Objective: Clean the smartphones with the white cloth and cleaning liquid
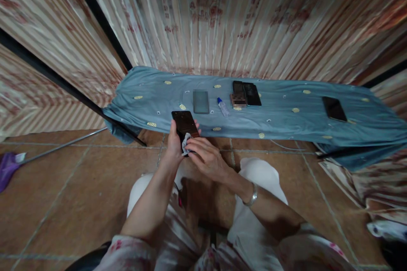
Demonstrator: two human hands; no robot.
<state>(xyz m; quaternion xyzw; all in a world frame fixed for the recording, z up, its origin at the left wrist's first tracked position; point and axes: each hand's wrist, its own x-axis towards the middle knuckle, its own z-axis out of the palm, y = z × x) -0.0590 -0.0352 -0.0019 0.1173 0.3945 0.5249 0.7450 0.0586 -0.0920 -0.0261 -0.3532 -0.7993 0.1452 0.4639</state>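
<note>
My left hand point(174, 144) is clamped on a dark phone point(185, 125) just before the blue cloth point(286, 114); my right hand point(206, 159) presses a small wipe point(185, 144) on the phone.

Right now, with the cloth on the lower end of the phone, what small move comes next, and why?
Probably slide the small cloth up the dark phone toward its top edge. The right hand presses the cloth only on the lower end of the screen, while the left hand holds the phone by its side, so the upper glass is bare and within reach of one stroke.
</note>
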